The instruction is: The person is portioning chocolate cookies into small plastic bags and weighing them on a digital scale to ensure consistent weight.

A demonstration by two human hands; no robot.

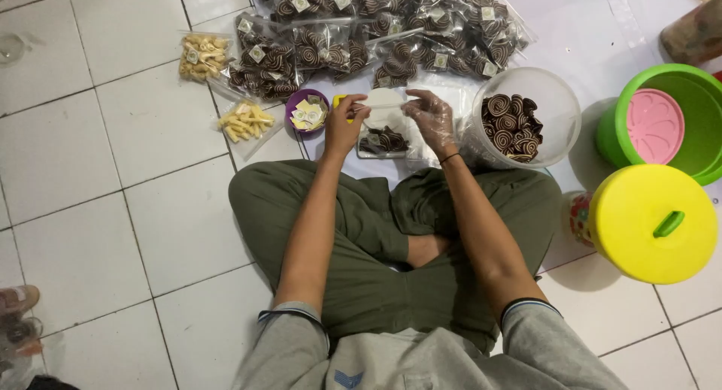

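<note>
The person is sitting cross-legged on the white tiled floor (113, 232), and both hands are pinching the top edge of one small clear bag (383, 130) just in front of the knees. The left hand (344, 127) is closing thumb and fingers on the bag's left corner; the right hand (430, 115), wearing a thin clear glove, is gripping the right corner. The bag's mouth is running left to right between the hands, its long axis level across the view, and the body is hanging toward the person with a few dark spiral cookies lying at the bottom.

One clear round tub (553, 97) of the same spiral cookies is standing just beside the right hand. One small purple bowl (293, 108) of paper labels is sitting near the left hand. Two bags of pale snacks (203, 57) are lying on the floor to the left. A heap of filled cookie bags (376, 29), too many to count, is lying beyond. One green bucket (696, 81) and one yellow lid (639, 209) are standing at the right.
</note>
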